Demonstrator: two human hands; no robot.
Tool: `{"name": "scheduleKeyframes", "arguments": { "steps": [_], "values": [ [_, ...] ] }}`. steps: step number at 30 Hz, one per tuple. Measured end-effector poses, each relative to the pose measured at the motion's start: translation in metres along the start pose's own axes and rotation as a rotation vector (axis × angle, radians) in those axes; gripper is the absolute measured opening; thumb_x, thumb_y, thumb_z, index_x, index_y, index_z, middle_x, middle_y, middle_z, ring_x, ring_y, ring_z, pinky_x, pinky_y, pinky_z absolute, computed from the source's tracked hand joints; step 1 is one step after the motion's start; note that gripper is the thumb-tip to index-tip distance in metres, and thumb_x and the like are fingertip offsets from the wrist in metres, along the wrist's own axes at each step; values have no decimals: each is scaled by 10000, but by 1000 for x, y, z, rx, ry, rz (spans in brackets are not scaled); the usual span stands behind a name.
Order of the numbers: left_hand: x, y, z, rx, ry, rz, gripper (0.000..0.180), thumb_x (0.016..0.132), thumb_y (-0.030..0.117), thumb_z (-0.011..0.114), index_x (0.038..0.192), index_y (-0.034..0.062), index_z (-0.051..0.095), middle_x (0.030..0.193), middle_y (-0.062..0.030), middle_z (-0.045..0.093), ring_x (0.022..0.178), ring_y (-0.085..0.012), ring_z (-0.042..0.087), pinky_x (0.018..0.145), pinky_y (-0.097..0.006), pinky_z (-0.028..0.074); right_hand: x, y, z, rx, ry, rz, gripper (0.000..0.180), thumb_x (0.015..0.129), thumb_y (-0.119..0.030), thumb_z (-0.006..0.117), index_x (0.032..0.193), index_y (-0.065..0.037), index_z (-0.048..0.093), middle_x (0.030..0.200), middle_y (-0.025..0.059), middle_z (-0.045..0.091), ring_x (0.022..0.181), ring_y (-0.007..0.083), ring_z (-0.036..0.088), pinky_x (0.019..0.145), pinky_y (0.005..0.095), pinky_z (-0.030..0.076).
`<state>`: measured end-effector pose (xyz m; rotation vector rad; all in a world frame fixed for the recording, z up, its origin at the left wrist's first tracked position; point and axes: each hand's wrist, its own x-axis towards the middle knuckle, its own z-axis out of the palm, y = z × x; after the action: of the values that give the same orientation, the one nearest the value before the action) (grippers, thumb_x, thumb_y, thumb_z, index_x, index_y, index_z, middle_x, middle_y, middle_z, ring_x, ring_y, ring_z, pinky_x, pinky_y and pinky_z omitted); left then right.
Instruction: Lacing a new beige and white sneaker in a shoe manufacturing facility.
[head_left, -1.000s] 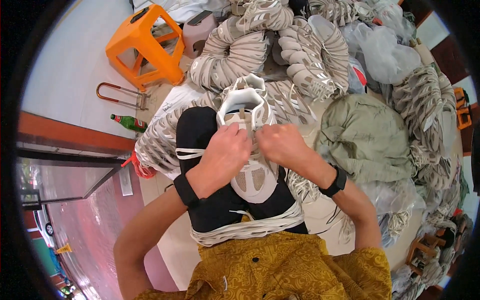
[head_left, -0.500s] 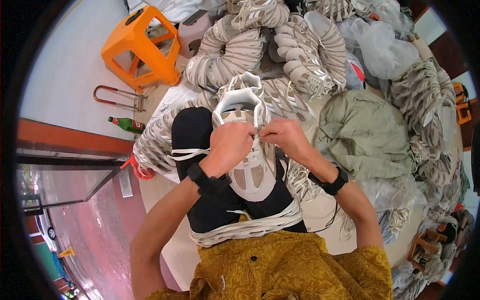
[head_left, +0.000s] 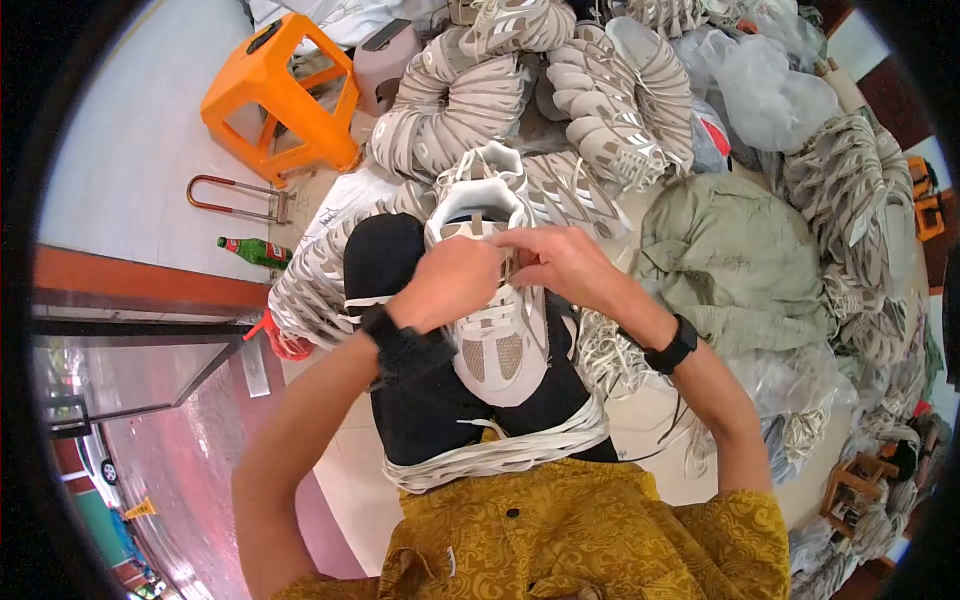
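A beige and white sneaker [head_left: 503, 370] lies across my black-clothed thighs, its toe towards me and its padded collar facing away. Over its eyelets my left hand [head_left: 455, 282] is closed, with a pale shoelace [head_left: 365, 301] trailing out on the left side. My right hand [head_left: 572, 262] meets it from the right, index finger stretched across the upper lacing and thumb bent below. Its other fingers are curled, and what lies between its fingertips is hidden. Across my lap runs a bundle of off-white laces [head_left: 500, 452].
Sneakers in stacked, curving rows [head_left: 450, 110] fill the floor ahead. An orange stool [head_left: 285, 100] and a green bottle [head_left: 255, 251] stand and lie at the left. On the right are a grey-green cloth sack [head_left: 735, 265], clear plastic bags [head_left: 765, 90] and loose laces [head_left: 612, 360].
My right hand has shifted up and left, its index finger now reaching over towards my left hand. The left hand has moved slightly down and left. The sneaker stays in place.
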<state>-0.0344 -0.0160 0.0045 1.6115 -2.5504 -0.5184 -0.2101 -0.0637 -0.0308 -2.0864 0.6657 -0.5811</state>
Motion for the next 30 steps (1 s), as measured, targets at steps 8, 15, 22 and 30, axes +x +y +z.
{"name": "scheduleKeyframes", "arguments": {
  "steps": [8,15,22,30],
  "values": [
    [-89,24,-80,-1508,101,-457,129,820,132,506,849,14,549,589,5,474,455,-59,410,425,-180,326,-2,-27,-1,-234,235,-264,317,624,-171,664,924,-82,617,659,90,553,662,236,551,574,346,441],
    [-73,30,-43,-1790,445,-199,159,845,139,491,904,-6,516,690,-37,518,500,-111,457,493,-230,413,7,-46,37,115,218,-269,69,679,-129,598,718,-76,620,607,54,550,542,193,536,485,290,411],
    [-201,-145,-31,-2021,1063,-76,195,862,40,447,1031,-54,469,1025,-139,537,937,-185,534,832,-280,459,-48,95,-184,1177,733,210,157,849,-151,486,928,-16,505,630,-25,388,510,61,334,423,186,263],
    [-293,-292,-58,-1888,1647,-394,197,830,-28,449,1018,-81,470,1087,-211,517,1037,-297,505,915,-375,434,-140,128,-354,1053,926,-21,161,895,-129,433,955,12,480,715,21,438,601,108,396,493,223,343]
  ]
}}
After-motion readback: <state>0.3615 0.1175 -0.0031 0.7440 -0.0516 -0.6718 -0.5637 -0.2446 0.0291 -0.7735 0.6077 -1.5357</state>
